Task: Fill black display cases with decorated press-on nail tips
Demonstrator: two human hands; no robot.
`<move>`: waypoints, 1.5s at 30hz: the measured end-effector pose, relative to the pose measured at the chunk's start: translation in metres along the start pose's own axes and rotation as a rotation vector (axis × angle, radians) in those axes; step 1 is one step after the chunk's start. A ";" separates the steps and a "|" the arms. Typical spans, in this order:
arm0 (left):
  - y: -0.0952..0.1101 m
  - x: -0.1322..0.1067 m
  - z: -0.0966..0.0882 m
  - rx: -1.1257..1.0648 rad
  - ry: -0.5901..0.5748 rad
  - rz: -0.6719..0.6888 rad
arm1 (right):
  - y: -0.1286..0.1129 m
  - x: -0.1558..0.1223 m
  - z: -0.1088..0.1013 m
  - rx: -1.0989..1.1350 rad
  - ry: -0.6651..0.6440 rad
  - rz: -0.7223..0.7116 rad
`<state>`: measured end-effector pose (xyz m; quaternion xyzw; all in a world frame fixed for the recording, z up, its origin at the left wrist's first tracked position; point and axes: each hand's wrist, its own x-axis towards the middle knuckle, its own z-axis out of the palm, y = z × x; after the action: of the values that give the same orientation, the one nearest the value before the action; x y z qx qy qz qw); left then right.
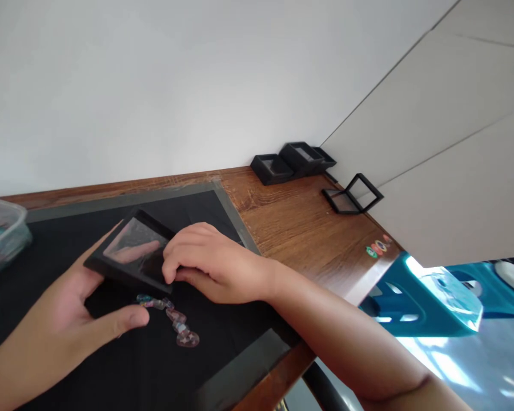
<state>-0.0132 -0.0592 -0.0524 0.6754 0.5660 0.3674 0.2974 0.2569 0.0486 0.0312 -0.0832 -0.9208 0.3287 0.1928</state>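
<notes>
Frame [133, 235] is up in both hands, left hand [75, 308] supporting, thumb wide, right hand [216, 267] pinching its edge; charms [180, 326] lie outside on mat [154, 377].

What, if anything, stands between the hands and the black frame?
Nothing visible: the left hand supports the black frame, and the right hand touches its edge. The glittery pieces below the frame appear to lie on the black mat, blocking neither hand.

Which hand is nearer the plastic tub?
Left. The left hand is right of the plastic tub, supporting the black frame; the right hand is farther, at its right edge.
</notes>
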 end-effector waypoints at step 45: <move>0.052 0.015 0.008 -0.202 0.450 -0.155 | 0.002 0.020 0.048 -0.611 0.180 0.015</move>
<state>0.0236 -0.0542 -0.0118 0.4981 0.6284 0.5394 0.2572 0.2188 0.0284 0.0019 -0.1730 -0.9554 0.0295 0.2373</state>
